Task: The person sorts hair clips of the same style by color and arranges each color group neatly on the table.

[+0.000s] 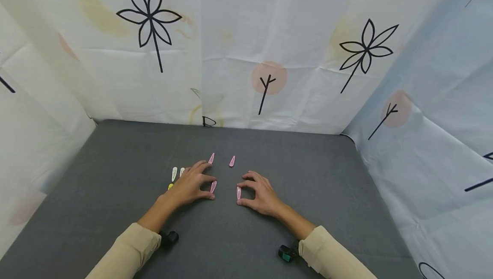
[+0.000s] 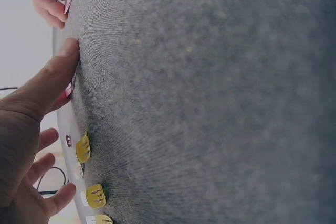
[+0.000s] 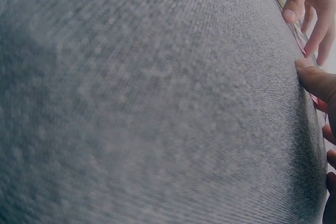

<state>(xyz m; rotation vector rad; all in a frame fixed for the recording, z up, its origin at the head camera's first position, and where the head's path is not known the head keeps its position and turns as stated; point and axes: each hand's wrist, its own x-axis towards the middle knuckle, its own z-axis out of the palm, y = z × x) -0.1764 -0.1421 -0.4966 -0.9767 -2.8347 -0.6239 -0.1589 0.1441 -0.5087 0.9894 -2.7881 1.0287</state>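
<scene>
My left hand [image 1: 188,187] pinches a pink snap hair clip [image 1: 213,187] between thumb and index finger, low on the grey tabletop. Facing it, my right hand [image 1: 263,195] holds another pink snap hair clip [image 1: 239,193] upright between thumb and fingertip. Farther back lie two more pink clips, one [image 1: 212,158] close to the left hand's outstretched fingers and one [image 1: 232,161] to its right. In the left wrist view the thumb [image 2: 52,80] partly covers the held clip. The right wrist view shows only a sliver of the right hand's clip [image 3: 317,100].
Left of the left hand lie white clips [image 1: 174,173] and a yellow clip [image 1: 170,186], partly hidden by that hand. Several yellow clips [image 2: 95,196] show in the left wrist view. Printed cloth walls [image 1: 239,48] border the grey table [image 1: 308,163] at the back and sides.
</scene>
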